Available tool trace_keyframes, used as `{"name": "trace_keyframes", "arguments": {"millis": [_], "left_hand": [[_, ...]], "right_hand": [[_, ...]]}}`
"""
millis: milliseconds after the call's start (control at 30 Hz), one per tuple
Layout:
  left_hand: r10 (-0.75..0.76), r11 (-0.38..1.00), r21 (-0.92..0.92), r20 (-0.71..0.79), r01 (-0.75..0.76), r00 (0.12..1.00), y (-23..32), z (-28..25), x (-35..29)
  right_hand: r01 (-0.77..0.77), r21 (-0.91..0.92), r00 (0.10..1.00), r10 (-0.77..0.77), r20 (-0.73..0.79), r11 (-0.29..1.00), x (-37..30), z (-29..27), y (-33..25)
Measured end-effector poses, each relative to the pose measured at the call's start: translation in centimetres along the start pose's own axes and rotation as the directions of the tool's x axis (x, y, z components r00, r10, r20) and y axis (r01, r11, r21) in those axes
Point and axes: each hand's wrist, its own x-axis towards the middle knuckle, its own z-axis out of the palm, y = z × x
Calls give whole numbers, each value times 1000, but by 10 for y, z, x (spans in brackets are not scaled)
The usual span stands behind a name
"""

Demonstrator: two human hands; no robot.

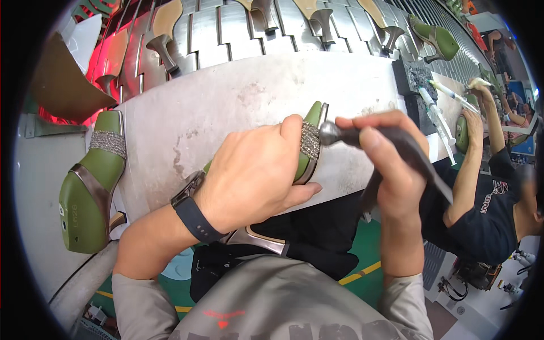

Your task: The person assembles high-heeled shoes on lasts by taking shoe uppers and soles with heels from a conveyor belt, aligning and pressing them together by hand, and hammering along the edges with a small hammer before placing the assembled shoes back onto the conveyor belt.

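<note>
My left hand (255,164) is wrapped over a green shoe last (314,113) and presses it down at the bench edge. Around the last runs a glittering strap (310,140), with a dark bronze strap (307,171) beside it. My palm hides much of the last; a heel in bronze colour (263,241) sticks out below my wrist. In my right hand (396,164) are dark-handled pincers (405,141), slightly blurred. Their round metal head (329,134) is at the edge of the glittering strap; whether it touches is unclear.
Another strapped green last (85,192) lies at the left. Beyond the pale bench (226,93), a slatted metal conveyor (215,34) carries several heeled soles (164,34) and a green last (433,39). Syringes (439,122) lie by a dark block (413,79); a co-worker's arms (473,153) reach in at right.
</note>
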Motion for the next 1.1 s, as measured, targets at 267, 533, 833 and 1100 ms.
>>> {"name": "trace_keyframes", "arguments": {"millis": [267, 533, 833, 1100], "left_hand": [[69, 995, 81, -258, -49, 964, 6, -11, -3], [277, 897, -221, -390, -382, 878, 60, -53, -28], [307, 903, -98, -532, -418, 789, 76, -24, -27], [394, 857, -78, -541, -510, 743, 75, -4, -38]], "right_hand": [[-67, 27, 997, 68, -35, 997, 47, -21, 60], [-83, 213, 995, 94, -43, 974, -12, -10, 20], [520, 48, 824, -516, 234, 853, -92, -6, -80], [177, 3, 982, -177, 71, 984, -85, -3, -114]]}}
